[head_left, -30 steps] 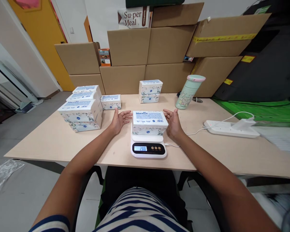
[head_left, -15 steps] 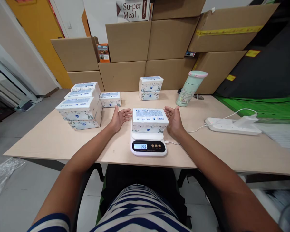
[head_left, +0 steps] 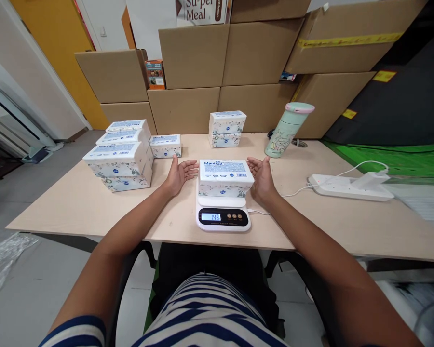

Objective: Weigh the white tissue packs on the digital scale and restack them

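Note:
A white tissue pack (head_left: 224,177) with blue print lies on a white digital kitchen scale (head_left: 222,225), whose lit display seems to read 143, any decimal point being unclear. Just left of the pack, my left hand (head_left: 180,176) rests on the table with its palm turned inward and fingers apart. On the other side, my right hand (head_left: 263,183) is open too, its fingertips partly hidden behind the pack's right edge; whether they touch it I cannot tell. Neither hand is closed on anything.
Stacked tissue packs (head_left: 117,159) stand at the left, with a single pack (head_left: 165,146) beside them. Two more packs (head_left: 227,129) are piled at the back. A green tumbler (head_left: 288,130) and a power strip (head_left: 350,188) are at the right. Cardboard boxes (head_left: 184,111) line the table's far edge.
The camera view has tilted very slightly, shifting everything a few pixels. Both hands, the pack and the scale reading stay as they were.

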`<state>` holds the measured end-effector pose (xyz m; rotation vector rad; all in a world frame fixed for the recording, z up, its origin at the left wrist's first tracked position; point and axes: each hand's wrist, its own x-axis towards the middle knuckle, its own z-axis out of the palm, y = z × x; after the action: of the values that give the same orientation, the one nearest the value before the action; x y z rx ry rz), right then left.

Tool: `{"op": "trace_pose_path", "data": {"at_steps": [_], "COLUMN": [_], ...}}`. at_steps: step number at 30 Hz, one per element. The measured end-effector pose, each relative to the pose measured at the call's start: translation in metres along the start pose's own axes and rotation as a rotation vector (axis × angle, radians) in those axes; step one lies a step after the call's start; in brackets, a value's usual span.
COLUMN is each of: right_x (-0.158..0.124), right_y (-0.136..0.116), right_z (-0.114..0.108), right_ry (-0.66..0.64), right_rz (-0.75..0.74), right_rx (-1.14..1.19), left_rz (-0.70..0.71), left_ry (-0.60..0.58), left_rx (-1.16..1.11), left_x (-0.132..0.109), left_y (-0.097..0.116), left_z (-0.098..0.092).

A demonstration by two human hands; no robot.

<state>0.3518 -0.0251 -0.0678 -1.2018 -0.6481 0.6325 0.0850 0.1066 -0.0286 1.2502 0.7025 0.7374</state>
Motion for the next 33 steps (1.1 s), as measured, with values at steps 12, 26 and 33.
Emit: {"op": "trace_pose_path", "data": {"at_steps": [12, 26, 33], "right_x": [-0.036, 0.017, 0.118], "right_y": [-0.044, -0.117, -0.141], "right_z": [-0.009, 0.076, 0.185], "right_ry": [-0.698, -1.032, -0.714], "right_rz": [-0.587, -0.444, -0.668], "right_rx": [-0.838, -1.488, -1.408], "left_rz": [0.570, 0.482, 0.579], "left_ry": [-0.173, -0.152, 0.275], "left_rx": [0.592, 0.604, 0.547], "left_x": [-0.045, -0.038, -0.023], "left_y": [-0.019, -0.001, -0.010], "left_z": [0.020, 0.010, 0.004]}}
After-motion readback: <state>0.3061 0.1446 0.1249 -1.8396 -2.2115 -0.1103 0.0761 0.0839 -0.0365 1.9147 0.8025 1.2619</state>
